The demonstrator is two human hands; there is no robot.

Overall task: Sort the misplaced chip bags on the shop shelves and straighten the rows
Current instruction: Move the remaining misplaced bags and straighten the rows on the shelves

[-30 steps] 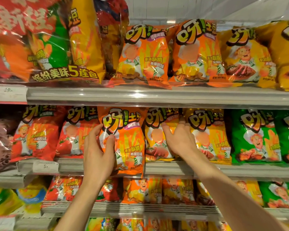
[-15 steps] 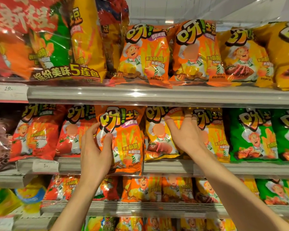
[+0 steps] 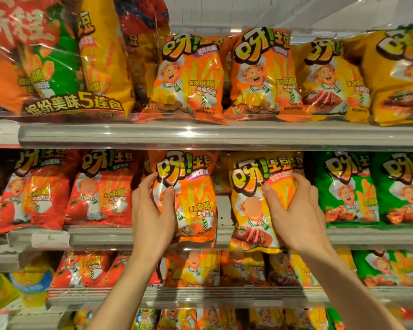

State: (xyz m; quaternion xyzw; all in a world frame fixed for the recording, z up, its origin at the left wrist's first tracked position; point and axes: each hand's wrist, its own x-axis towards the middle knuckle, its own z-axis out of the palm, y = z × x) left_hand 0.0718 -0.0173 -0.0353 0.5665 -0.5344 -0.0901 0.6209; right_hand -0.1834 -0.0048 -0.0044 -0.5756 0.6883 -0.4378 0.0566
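Observation:
My left hand grips the left edge of an orange chip bag, thumb on its front, at the middle shelf. My right hand grips the right side of a yellow chip bag beside it, thumb across its front. Both bags are pulled forward over the shelf's front rail, and a bare strip of the shelf's back wall shows between them. More yellow bags sit behind the yellow one.
Red bags fill the middle shelf to the left, green bags to the right. On the top shelf stand orange bags, yellow bags and a multipack. Lower shelves hold mixed bags.
My right hand has closed round the yellow bag and drawn it forward off the row. My left hand has kept hold of the orange bag, which stands a little more upright.

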